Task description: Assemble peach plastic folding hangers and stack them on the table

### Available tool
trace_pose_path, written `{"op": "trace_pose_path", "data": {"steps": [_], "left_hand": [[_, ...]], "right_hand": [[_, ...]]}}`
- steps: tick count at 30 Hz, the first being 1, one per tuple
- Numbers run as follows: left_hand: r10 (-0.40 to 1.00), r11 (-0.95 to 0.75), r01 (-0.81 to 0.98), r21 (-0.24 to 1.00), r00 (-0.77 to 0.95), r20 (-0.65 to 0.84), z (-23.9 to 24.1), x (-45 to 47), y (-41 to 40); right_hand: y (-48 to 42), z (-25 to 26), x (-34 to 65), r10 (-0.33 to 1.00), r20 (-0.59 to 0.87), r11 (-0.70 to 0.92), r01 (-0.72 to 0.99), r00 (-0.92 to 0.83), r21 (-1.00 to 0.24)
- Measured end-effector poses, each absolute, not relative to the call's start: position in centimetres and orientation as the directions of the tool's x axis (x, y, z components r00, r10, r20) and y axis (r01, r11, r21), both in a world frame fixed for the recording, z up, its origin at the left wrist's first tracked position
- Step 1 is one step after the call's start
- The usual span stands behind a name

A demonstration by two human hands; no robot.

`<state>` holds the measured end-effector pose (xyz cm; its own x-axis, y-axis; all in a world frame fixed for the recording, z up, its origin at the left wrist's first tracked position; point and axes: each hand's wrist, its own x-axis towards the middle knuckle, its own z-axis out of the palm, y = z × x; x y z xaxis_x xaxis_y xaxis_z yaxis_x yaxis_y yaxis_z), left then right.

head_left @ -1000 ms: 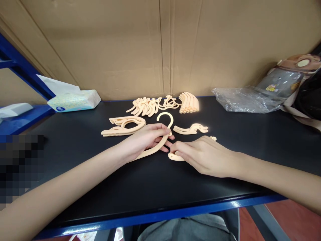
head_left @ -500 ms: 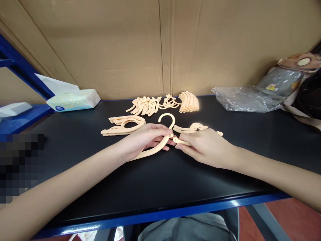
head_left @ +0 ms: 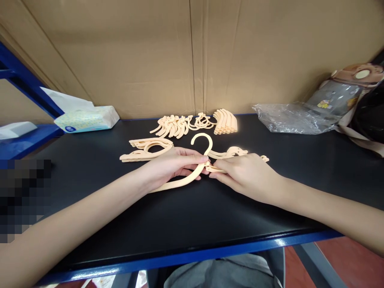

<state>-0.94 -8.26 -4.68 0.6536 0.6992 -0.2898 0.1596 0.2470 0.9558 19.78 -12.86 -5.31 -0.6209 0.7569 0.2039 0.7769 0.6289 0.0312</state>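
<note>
My left hand (head_left: 183, 162) is closed on a cream plastic hanger piece, a curved arm (head_left: 183, 182) running down to the left with a round hook (head_left: 204, 138) rising above the fingers. Between the fingers of my right hand (head_left: 249, 174) is a second hanger arm (head_left: 216, 169), its holed end touching or almost touching the joint below the hook. The rest of that arm is mostly covered by my hand. Left of my left hand lie folded hangers (head_left: 144, 150). Behind my right hand are more hanger parts (head_left: 235, 152), partly hidden.
Along the back of the black table (head_left: 180, 224) lie a heap of hanger arms (head_left: 172, 126), several hooks (head_left: 201, 121) and stacked arms (head_left: 225, 121). A tissue pack (head_left: 90, 119) stands back left. Back right are a clear plastic bag (head_left: 294, 118) and a bottle (head_left: 336, 92). Cardboard (head_left: 135, 60) walls the rear.
The arm in my right hand has come closer to the hanger joint, closing the small gap. The hook has shifted slightly to the right, while my left hand stays nearly in place.
</note>
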Motion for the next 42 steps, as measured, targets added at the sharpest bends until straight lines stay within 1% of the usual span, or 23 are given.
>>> {"op": "trace_pose_path", "data": {"steps": [6,12,21,34,42], "left_hand": [[0.699,0.239,0.161,0.957,0.656,-0.285,-4.71,-0.94,-8.23],[0.686,0.282,0.175,0.943,0.65,-0.326,-4.59,-0.96,-8.33],[0.706,0.238,0.179,0.955,0.643,-0.296,-4.81,-0.6,-8.63],[0.745,0.19,0.193,0.963,0.61,-0.269,-4.4,-0.27,-9.07],[0.749,0.207,0.188,0.96,0.6,-0.279,-4.44,-0.04,-9.15]], "right_hand": [[-12.8,-5.24,19.69,0.775,0.187,0.609,0.792,-0.604,0.036],[-12.89,-5.28,19.76,0.754,0.255,0.618,0.785,-0.605,0.032],[-12.96,-5.42,19.79,0.727,0.297,0.636,0.77,-0.619,0.051],[-12.96,-5.46,20.1,0.682,0.295,0.691,0.722,-0.669,0.041],[-12.94,-5.6,20.15,0.677,0.28,0.707,0.707,-0.68,0.008]]}}
